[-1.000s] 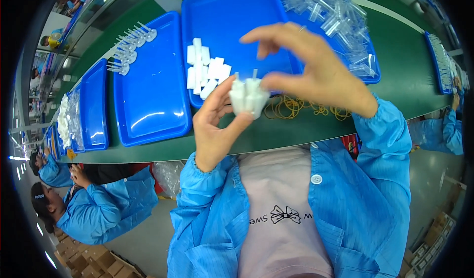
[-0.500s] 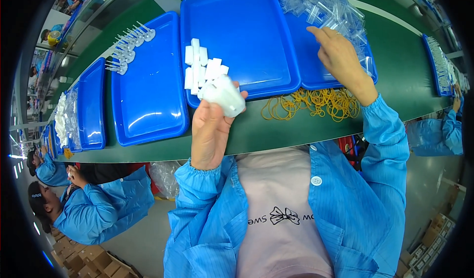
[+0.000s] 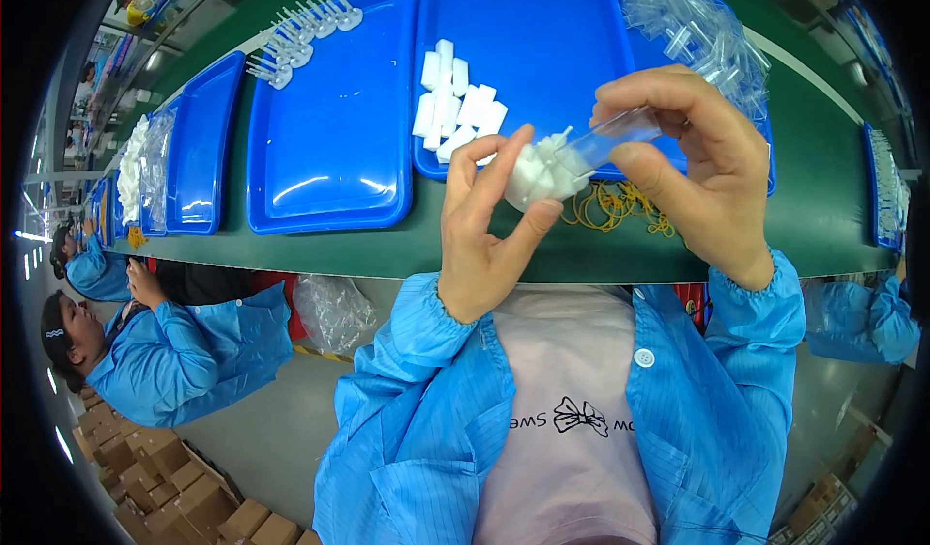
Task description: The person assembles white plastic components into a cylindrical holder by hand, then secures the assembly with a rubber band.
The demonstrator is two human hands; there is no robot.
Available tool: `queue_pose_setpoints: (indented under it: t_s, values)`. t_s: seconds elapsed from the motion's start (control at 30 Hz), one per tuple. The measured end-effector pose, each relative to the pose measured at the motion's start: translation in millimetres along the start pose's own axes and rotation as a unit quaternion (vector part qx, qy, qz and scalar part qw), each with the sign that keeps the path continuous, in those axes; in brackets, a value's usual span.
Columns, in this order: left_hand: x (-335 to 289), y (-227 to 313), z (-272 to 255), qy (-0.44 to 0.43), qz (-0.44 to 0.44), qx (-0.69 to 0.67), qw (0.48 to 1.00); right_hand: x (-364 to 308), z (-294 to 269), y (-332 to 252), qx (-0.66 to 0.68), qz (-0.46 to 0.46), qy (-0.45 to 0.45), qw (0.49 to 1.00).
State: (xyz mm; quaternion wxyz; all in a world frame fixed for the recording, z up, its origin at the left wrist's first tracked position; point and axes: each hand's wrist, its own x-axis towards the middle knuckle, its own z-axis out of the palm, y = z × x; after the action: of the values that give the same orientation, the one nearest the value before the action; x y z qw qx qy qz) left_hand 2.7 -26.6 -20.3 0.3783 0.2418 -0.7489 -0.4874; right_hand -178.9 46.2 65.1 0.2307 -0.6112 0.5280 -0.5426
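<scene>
Weight is likely to be slight in both the white plastic fitting (image 3: 542, 179) and the clear tube (image 3: 615, 138), and both are judged to be stiff. The tube's smooth wall may prove slippery and could crack if squeezed hard, so it is best taken lightly around its sides; the fitting is better held by its broad rounded base, with its slimmer prongs left free of pressure. By the left hand (image 3: 489, 225) the fitting's base is gripped between thumb and fingers; by the right hand (image 3: 707, 172) the tube is pinched near its right end. Both are held above the near edge of the large blue tray (image 3: 542, 41), just left of the yellow rubber bands (image 3: 620, 211) on the green table (image 3: 601, 259). The fitting is milky white, with a bulky base and short prongs pointed to the far right; the tube is transparent, straight and glossy. Whether the tube's left end is slid over a prong or merely rested against it cannot be told.
</scene>
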Motion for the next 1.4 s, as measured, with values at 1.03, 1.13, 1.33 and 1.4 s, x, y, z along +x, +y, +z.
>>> queue_pose_setpoints:
  t_s: [1.03,1.13,1.33,1.4]
  values:
    - [0.4,13.4,-2.8,0.079,0.161,0.095,0.979,-22.3,8.8,12.9,0.026,-0.007,0.032,0.999]
    - [1.3,12.7,-2.4,0.065,0.143,0.090,0.983,-25.6,10.6,12.8,-0.052,-0.048,0.036,0.997]
    - [-1.1,9.8,-1.4,0.060,0.158,0.111,0.979,-29.1,7.1,16.0,-0.013,0.008,0.038,0.999]
    - [-3.2,9.5,-1.7,0.056,0.157,0.102,0.981,-32.7,7.8,11.3,-0.046,-0.041,0.032,0.998]
